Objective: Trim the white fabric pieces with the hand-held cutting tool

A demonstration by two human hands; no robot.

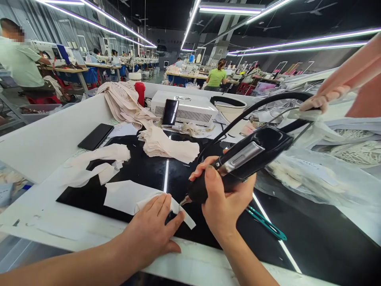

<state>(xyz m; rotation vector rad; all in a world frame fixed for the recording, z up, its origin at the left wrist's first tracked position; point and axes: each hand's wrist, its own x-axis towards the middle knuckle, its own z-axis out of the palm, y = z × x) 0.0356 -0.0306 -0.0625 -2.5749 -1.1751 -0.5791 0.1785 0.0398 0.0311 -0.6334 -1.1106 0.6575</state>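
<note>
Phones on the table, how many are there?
2: a flat phone lies left of the beige cloth stack, and an upright phone stands before the vented white box. More could be hidden.

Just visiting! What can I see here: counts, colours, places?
Metal-tipped handheld tool: one, black, right of centre
Flat cut fabric piece: one, white, front centre
Loose curled fabric bunch: one, white, left
Stacked fabric pieces: one pile, cream, middle
Glossy flat work surface: one, black, beneath fabric
Rectangular smartphones: two, black, left and back
Vented rectangular box: one, white, back
Slim looped tool: one, teal, right
Co-workers: several, some green-topped, background
Left hand: one, on flat fabric
Right hand: one, gripping handheld tool
</note>
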